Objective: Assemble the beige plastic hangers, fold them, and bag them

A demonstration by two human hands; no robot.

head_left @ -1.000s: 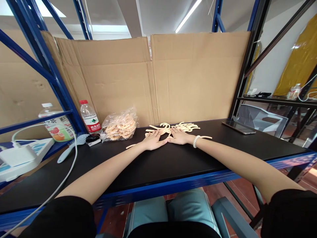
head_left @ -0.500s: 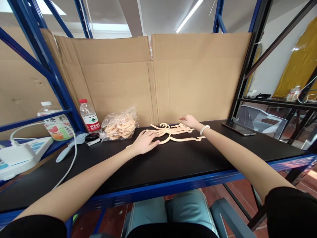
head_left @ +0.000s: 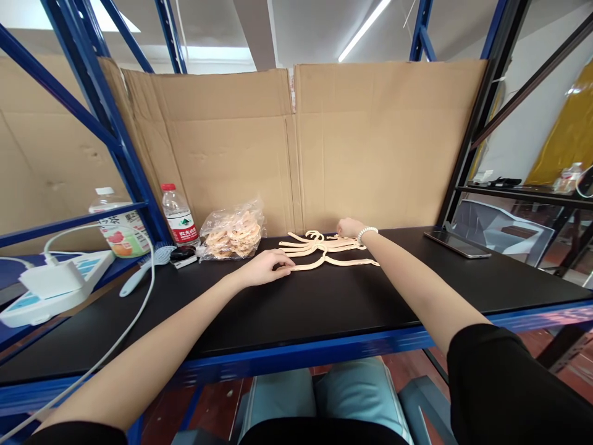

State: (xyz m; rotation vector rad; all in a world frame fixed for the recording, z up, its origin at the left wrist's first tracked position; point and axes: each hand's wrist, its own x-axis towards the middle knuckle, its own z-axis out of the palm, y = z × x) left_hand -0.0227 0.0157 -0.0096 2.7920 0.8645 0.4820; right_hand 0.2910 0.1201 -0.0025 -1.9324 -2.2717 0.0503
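Several pale wooden hangers (head_left: 324, 246) lie in a loose pile at the back of the black table (head_left: 324, 303), in front of the cardboard wall. One hanger (head_left: 338, 262) lies nearest me, apart from the rest. My left hand (head_left: 265, 270) rests flat on the table, its fingers stretched to the right and touching that hanger's left end. My right hand (head_left: 348, 227), with a white bead bracelet at the wrist, is curled down onto the pile's far side; its fingertips are hidden among the hangers.
A clear bag of more pale pieces (head_left: 233, 233) sits left of the pile, beside a water bottle (head_left: 180, 214), a blue brush (head_left: 141, 272) and a white power strip (head_left: 55, 287) with its cable. A phone (head_left: 456, 244) lies at the right. Cardboard sheets (head_left: 370, 142) close off the back.
My right hand has moved away from the left hand to the far side of the pile and curled its fingers. The left hand has slid a little toward me, staying on the near hanger.
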